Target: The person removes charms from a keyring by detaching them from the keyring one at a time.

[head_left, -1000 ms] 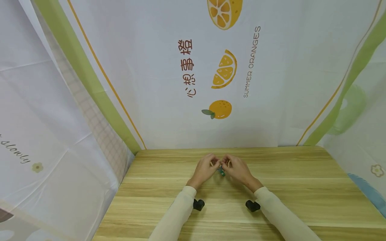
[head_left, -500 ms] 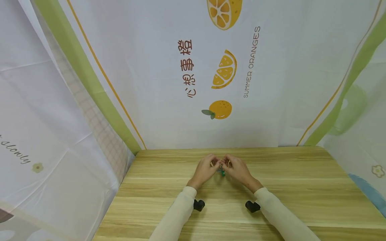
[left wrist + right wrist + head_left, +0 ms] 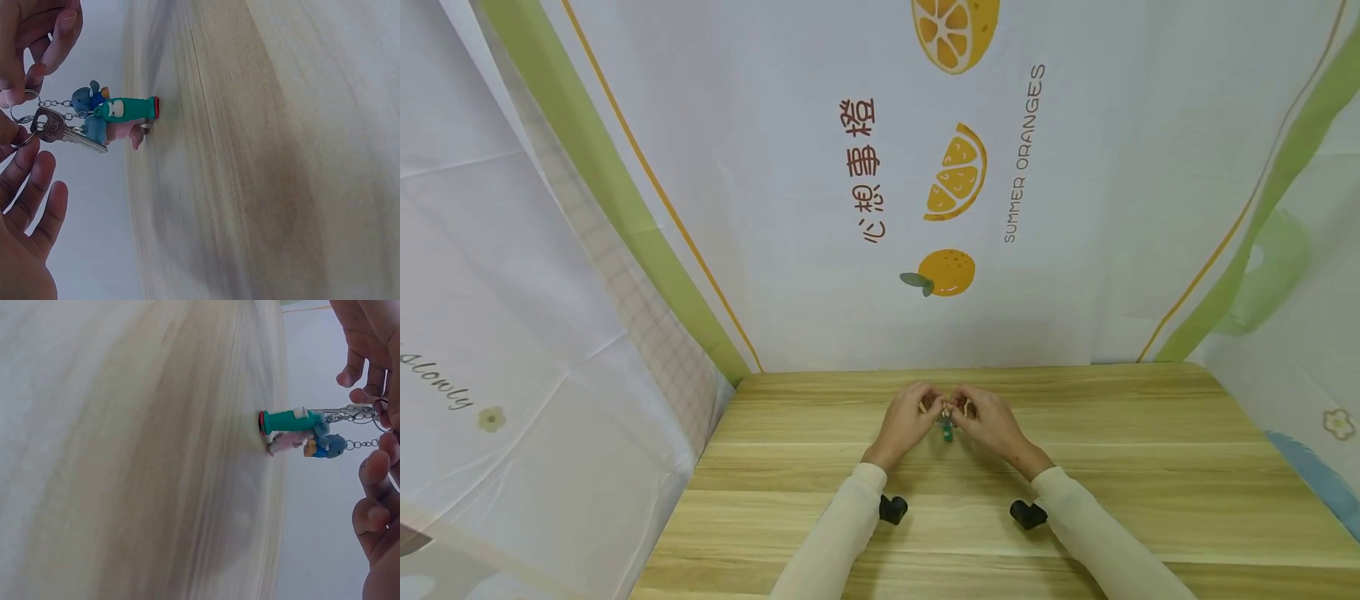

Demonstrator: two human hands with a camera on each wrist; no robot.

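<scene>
Both hands meet over the far middle of the table, thumbs and fingertips close together. My left hand [image 3: 910,422] pinches a metal key ring, with a silver key [image 3: 55,128] hanging beside its fingertips. Opposite it, my right hand [image 3: 990,422] pinches the ring part [image 3: 39,98] on its own side. Small figurines dangle on short chains below: a green one with a white face and red base [image 3: 131,109], a blue elephant-like one [image 3: 82,99], and a pink one [image 3: 127,130] partly hidden behind the green. Fingers cover part of the rings.
The wood-grain table [image 3: 820,533] runs under both forearms. Two black angled pieces [image 3: 893,509] show beside the sleeves at the wrists. Printed white cloth [image 3: 775,208] hangs behind the table's far edge and at both sides.
The figurines have swung slightly leftward and now hang straighter below the fingers. My left hand has shifted very slightly left; the right hand stays almost in place.
</scene>
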